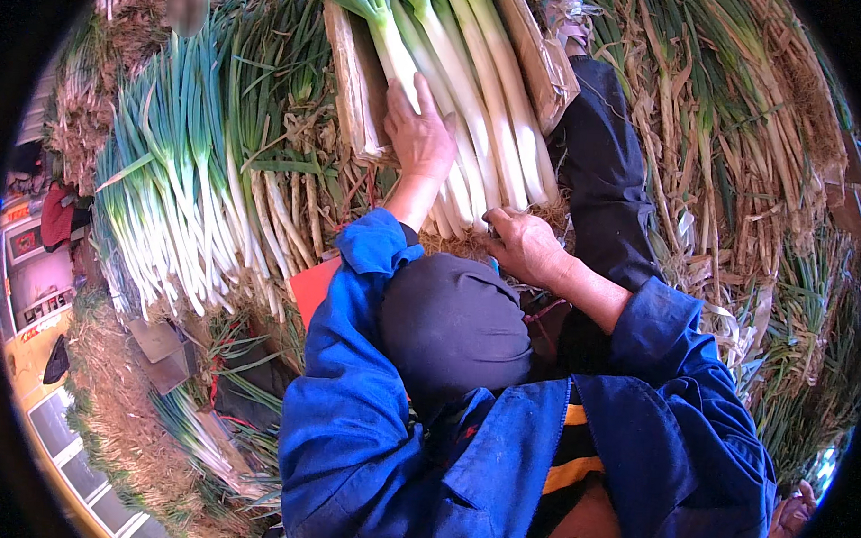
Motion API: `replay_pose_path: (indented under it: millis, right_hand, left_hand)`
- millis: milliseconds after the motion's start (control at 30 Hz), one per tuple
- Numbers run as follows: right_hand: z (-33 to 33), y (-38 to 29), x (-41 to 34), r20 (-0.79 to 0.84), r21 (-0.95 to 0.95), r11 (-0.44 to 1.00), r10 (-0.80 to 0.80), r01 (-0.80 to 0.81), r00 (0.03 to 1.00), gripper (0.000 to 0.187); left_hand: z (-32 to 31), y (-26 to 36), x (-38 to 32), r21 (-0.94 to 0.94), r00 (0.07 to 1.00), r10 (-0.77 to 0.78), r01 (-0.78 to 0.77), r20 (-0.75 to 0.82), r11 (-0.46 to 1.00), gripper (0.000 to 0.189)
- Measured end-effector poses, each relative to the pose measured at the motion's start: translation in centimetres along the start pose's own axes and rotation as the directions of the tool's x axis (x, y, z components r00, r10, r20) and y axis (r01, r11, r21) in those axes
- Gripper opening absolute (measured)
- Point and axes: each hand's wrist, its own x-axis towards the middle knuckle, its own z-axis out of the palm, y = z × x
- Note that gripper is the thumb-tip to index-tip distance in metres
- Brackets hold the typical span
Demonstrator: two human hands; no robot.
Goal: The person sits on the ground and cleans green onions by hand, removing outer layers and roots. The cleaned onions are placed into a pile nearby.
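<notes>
Thick long green onions [472,92], with white shanks and green tops, lie side by side in a cardboard-like trough [358,88] before me. My left hand [424,137] lies over the leftmost stalk, its fingers around the shank and the thumb spread toward the neighbouring stalks. At the root ends my right hand [527,247] is bent, its fingertips by the roots. A small light-blue piece [494,264] shows beneath it, and what the fingers hold is hidden. My knee [457,327], in dark cloth, covers the space between my forearms.
More green onions [184,182] are laid out on the left, roots toward me. Heaps of untrimmed onions with dry leaves [734,137] fill the right. A red flat piece [312,290] sticks out beside my left sleeve. Another person in red [59,217] is at far left.
</notes>
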Motion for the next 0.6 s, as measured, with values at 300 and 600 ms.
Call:
replay_pose_path:
  millis: [300, 600]
  right_hand:
    - [-3.0, -0.5, 0.7, -0.1, -0.117, 0.989, -0.107, 0.095, 0.989, 0.014]
    - [-0.7, 3.9, 7.0, -0.032, -0.419, 0.828, -0.423, 0.372, 0.906, 0.027]
  left_hand:
    - [0.2, -1.3, 0.4, 0.371, 0.99, 0.13, -0.14, 0.051, 0.918, 0.055]
    - [-0.3, -1.3, 0.5, 0.393, 0.953, 0.202, -0.28, 0.227, 0.876, 0.053]
